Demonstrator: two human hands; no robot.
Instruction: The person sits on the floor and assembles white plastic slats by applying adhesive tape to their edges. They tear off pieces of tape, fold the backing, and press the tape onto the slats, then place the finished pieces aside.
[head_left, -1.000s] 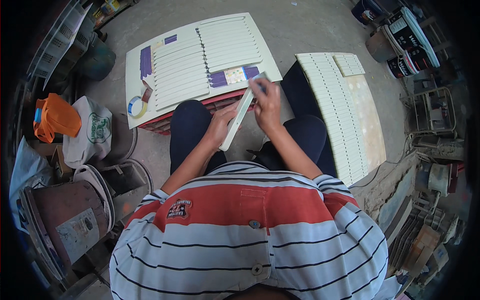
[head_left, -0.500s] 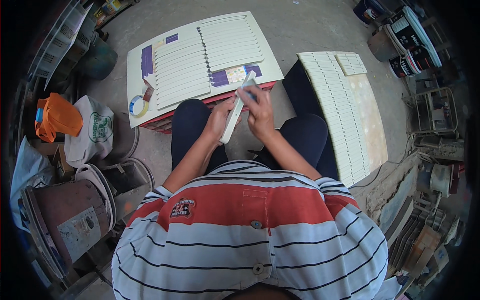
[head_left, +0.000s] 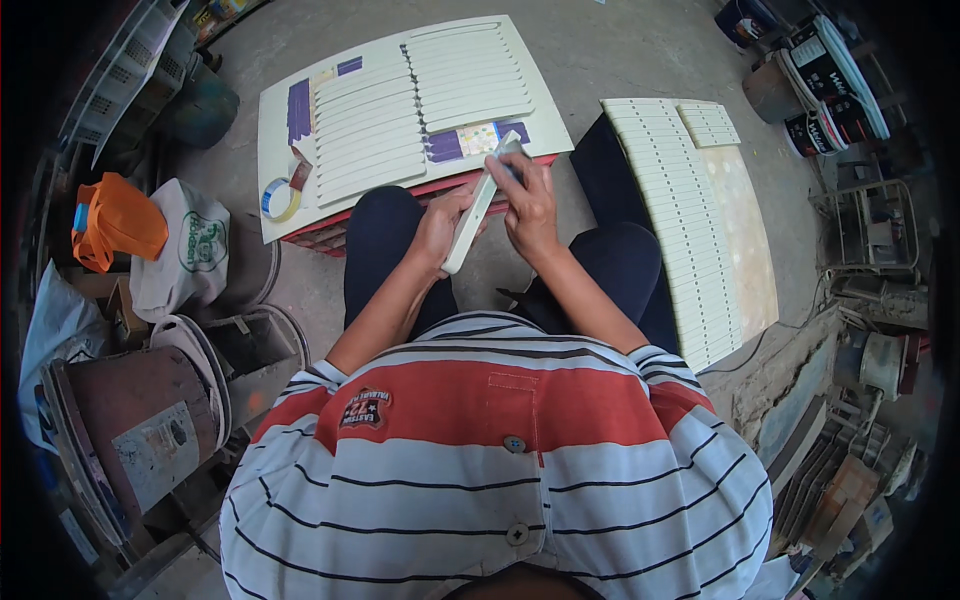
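One pale strip (head_left: pixel 468 233) looks mid-work: left hand (head_left: pixel 437 229), fingers clamped round it; right hand (head_left: pixel 532 212), fingers clamped on a greyish pad (head_left: pixel 512 147). Far-left rows (head_left: pixel 370 135), done or not, I can't tell.

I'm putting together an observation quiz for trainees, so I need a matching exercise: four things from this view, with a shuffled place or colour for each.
Things
1. tape roll
2. slim strip
3. orange bag
4. shirt's chest band

Places or colours
A. red
B. in the left hand
C. left of the white bag
D. near-left corner of the board with purple patches

Pairs: 1-D, 2-B, 3-C, 4-A
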